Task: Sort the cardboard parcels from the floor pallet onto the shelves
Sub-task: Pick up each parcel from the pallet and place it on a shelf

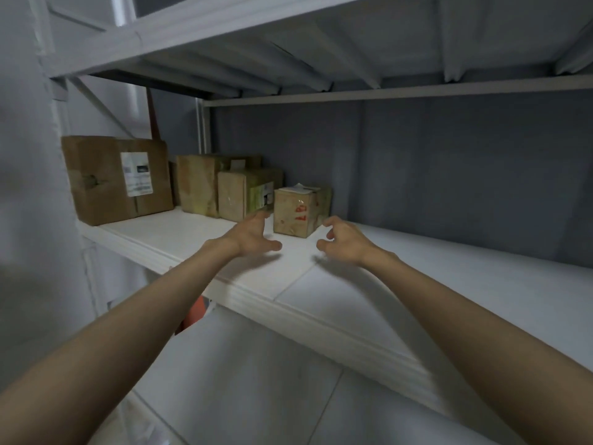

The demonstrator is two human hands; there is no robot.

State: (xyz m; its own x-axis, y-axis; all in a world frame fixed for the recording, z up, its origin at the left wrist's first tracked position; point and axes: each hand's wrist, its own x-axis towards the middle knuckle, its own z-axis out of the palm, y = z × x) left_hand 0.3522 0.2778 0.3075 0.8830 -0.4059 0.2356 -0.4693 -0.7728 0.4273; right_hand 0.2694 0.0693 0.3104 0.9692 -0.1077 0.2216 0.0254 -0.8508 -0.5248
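Both bare arms are reaching out over the white shelf (417,284), toward a small cardboard parcel (296,213) with red marks on its near face. That parcel is sitting on the shelf at the right end of a row of boxes, near the far wall. The left hand (252,234) is hovering just to the near left of it, fingers spread and loosely extended, thumb pointing right, holding nothing; whether its fingertips are touching the parcel's left side cannot be told. The right hand (341,239) is hovering just to the near right of the parcel, fingers loosely curled and apart, also gripping nothing.

To the left of the small parcel, a medium parcel (245,195) with a label on its right face is standing just beside it, and a taller taped parcel (199,184) is sitting behind and left of that. At the far left end, a large brown box (115,179) with a white shipping label is resting at the shelf's edge. An upper shelf (288,43) is spanning overhead.
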